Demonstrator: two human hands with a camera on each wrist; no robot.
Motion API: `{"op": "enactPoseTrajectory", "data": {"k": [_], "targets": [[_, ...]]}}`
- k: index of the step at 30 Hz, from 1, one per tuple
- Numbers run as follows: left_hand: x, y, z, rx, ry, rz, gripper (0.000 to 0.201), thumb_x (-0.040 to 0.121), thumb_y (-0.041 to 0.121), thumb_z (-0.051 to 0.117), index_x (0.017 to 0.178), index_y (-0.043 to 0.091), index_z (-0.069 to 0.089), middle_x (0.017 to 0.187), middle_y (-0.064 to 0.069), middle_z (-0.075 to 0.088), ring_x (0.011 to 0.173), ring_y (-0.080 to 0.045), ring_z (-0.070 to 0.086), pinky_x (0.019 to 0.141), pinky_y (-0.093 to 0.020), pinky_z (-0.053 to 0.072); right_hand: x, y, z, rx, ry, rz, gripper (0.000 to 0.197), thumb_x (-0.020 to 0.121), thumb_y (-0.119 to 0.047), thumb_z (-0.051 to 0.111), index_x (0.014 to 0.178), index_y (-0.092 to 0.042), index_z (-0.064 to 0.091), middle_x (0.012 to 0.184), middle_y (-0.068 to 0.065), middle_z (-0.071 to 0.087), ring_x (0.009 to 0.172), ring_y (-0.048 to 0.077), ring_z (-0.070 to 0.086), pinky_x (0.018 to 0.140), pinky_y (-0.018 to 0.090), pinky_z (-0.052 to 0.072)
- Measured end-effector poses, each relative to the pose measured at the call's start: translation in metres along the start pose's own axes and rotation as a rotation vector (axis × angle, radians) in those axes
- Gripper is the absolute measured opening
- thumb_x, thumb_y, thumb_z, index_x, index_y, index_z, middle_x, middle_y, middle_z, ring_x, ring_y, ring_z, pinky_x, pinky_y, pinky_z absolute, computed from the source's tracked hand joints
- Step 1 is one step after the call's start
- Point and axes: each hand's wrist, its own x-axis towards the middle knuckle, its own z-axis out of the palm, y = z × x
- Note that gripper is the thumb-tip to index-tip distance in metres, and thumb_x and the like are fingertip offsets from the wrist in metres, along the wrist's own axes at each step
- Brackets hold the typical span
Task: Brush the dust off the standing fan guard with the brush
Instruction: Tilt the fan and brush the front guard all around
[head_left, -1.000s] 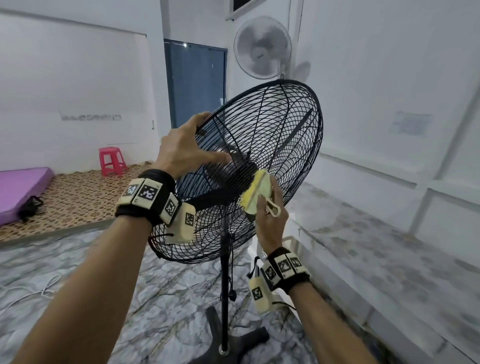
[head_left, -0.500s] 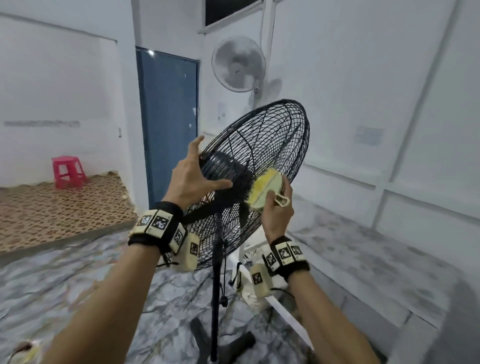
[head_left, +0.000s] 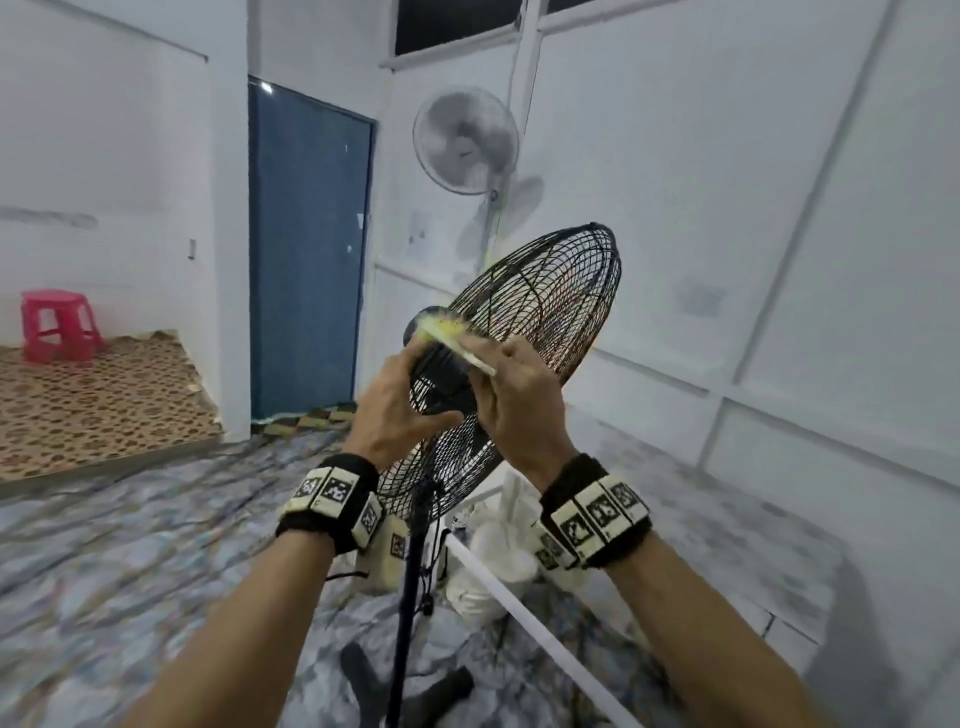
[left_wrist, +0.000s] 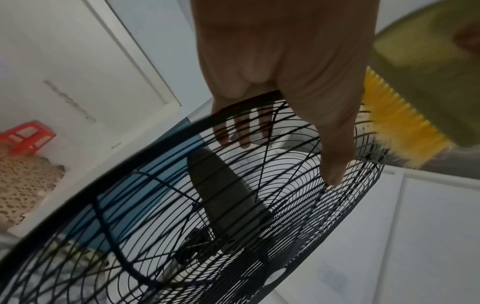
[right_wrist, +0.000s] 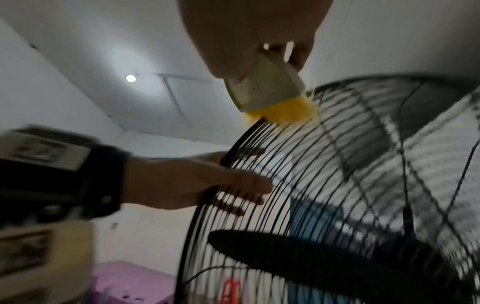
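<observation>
The black wire fan guard (head_left: 550, 317) stands tilted on its pole, seen nearly edge-on in the head view. My left hand (head_left: 410, 395) grips the guard's near rim (left_wrist: 155, 133); its fingers (left_wrist: 241, 133) pass behind the wires and the thumb (left_wrist: 335, 160) lies on the front. My right hand (head_left: 519, 400) holds the brush (head_left: 452, 338) by its pale green body (right_wrist: 265, 90). The yellow bristles (right_wrist: 285, 112) press on the wires at the rim, just above the left hand (right_wrist: 194, 185). A dark fan blade (left_wrist: 223, 193) shows inside the guard.
The fan's pole (head_left: 410, 571) runs down to a dark base (head_left: 441, 691) on the marble floor. White sacks (head_left: 488, 551) and a white rail (head_left: 540, 618) lie beside it. A wall fan (head_left: 465, 140), blue door (head_left: 309, 249) and red stool (head_left: 57, 325) are behind.
The right hand has carried the brush from the guard's face up to the rim beside the left hand. The guard now shows more edge-on. The left hand has stayed on the rim.
</observation>
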Motion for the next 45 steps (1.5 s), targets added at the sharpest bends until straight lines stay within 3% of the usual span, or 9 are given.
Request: {"op": "enactPoseTrajectory", "data": {"k": [7, 13, 19, 23, 26, 28, 32, 38, 45], "targets": [[-0.002, 0.003, -0.004, 0.0, -0.031, 0.01, 0.123, 0.074, 0.035, 0.094, 0.166, 0.034, 0.013, 0.146, -0.011, 0.054, 0.13, -0.028, 0.055, 0.109, -0.043, 0.043, 0.039, 0.032, -0.018, -0.127, 0.346, 0.228, 0.024, 0.099, -0.017, 0.06, 0.122, -0.01, 0.065, 0.085, 0.014, 0.067, 0.069, 0.019, 0.059, 0.059, 0.021, 0.042], [-0.002, 0.003, -0.003, -0.033, -0.015, 0.042, 0.105, 0.071, 0.038, 0.094, 0.158, 0.02, 0.039, 0.15, -0.01, 0.053, 0.125, -0.026, 0.06, 0.101, -0.035, 0.048, -0.022, -0.009, 0.006, 0.081, -0.046, -0.11, 0.036, 0.09, -0.006, 0.065, 0.125, -0.012, 0.065, 0.087, 0.015, 0.063, 0.07, 0.017, 0.056, 0.053, 0.03, 0.055], [0.0, 0.008, 0.005, -0.006, 0.003, -0.011, 0.12, 0.074, 0.036, 0.094, 0.166, 0.031, 0.017, 0.142, -0.008, 0.055, 0.127, -0.022, 0.055, 0.1, -0.028, 0.036, 0.026, 0.046, -0.017, -0.078, 0.3, 0.215, 0.028, 0.103, -0.026, 0.054, 0.126, -0.014, 0.066, 0.087, 0.01, 0.065, 0.075, 0.006, 0.048, 0.06, 0.009, 0.037], [0.003, 0.002, 0.012, -0.041, 0.016, -0.019, 0.107, 0.069, 0.038, 0.095, 0.159, 0.025, 0.038, 0.133, 0.0, 0.06, 0.115, -0.015, 0.058, 0.102, -0.035, 0.051, -0.015, 0.01, 0.0, 0.049, 0.05, -0.067, 0.028, 0.087, 0.0, 0.07, 0.114, -0.007, 0.071, 0.088, 0.019, 0.067, 0.07, 0.016, 0.056, 0.057, 0.022, 0.053], [0.0, -0.003, 0.015, -0.033, 0.003, -0.002, 0.109, 0.07, 0.05, 0.093, 0.16, 0.026, 0.037, 0.125, 0.012, 0.063, 0.101, -0.004, 0.063, 0.086, -0.022, 0.055, -0.027, 0.002, -0.005, 0.167, -0.104, -0.194, 0.04, 0.084, 0.001, 0.075, 0.122, -0.01, 0.069, 0.089, 0.013, 0.069, 0.072, 0.014, 0.056, 0.06, 0.022, 0.052], [-0.001, -0.002, 0.014, -0.063, 0.029, -0.04, 0.112, 0.068, 0.055, 0.093, 0.16, 0.032, 0.035, 0.138, 0.003, 0.059, 0.118, -0.013, 0.062, 0.103, -0.039, 0.053, -0.009, 0.021, -0.012, 0.158, 0.032, -0.096, 0.031, 0.091, -0.008, 0.069, 0.122, -0.008, 0.068, 0.09, 0.013, 0.069, 0.073, 0.014, 0.057, 0.057, 0.027, 0.055], [-0.004, 0.002, 0.011, -0.081, 0.042, -0.071, 0.122, 0.07, 0.036, 0.097, 0.164, 0.043, 0.02, 0.15, -0.002, 0.053, 0.132, -0.019, 0.054, 0.114, -0.04, 0.043, 0.013, 0.063, -0.013, 0.026, 0.405, 0.239, 0.026, 0.101, -0.021, 0.059, 0.123, -0.011, 0.067, 0.095, 0.015, 0.07, 0.076, 0.014, 0.06, 0.059, 0.023, 0.05], [-0.003, 0.005, 0.007, -0.045, -0.014, -0.062, 0.124, 0.069, 0.041, 0.095, 0.165, 0.038, 0.016, 0.151, -0.008, 0.053, 0.128, -0.023, 0.058, 0.112, -0.047, 0.046, -0.058, 0.03, 0.002, 0.259, -0.065, -0.196, 0.038, 0.092, -0.006, 0.067, 0.126, -0.021, 0.057, 0.119, 0.008, 0.073, 0.098, 0.024, 0.069, 0.072, 0.034, 0.062], [0.001, 0.006, 0.011, -0.021, 0.006, -0.079, 0.121, 0.072, 0.042, 0.094, 0.163, 0.047, 0.015, 0.153, -0.004, 0.052, 0.132, -0.019, 0.053, 0.116, -0.047, 0.042, -0.018, 0.068, -0.015, 0.207, 0.37, 0.104, 0.022, 0.095, -0.011, 0.069, 0.115, -0.011, 0.061, 0.12, 0.01, 0.072, 0.095, 0.018, 0.074, 0.071, 0.034, 0.064]]}}
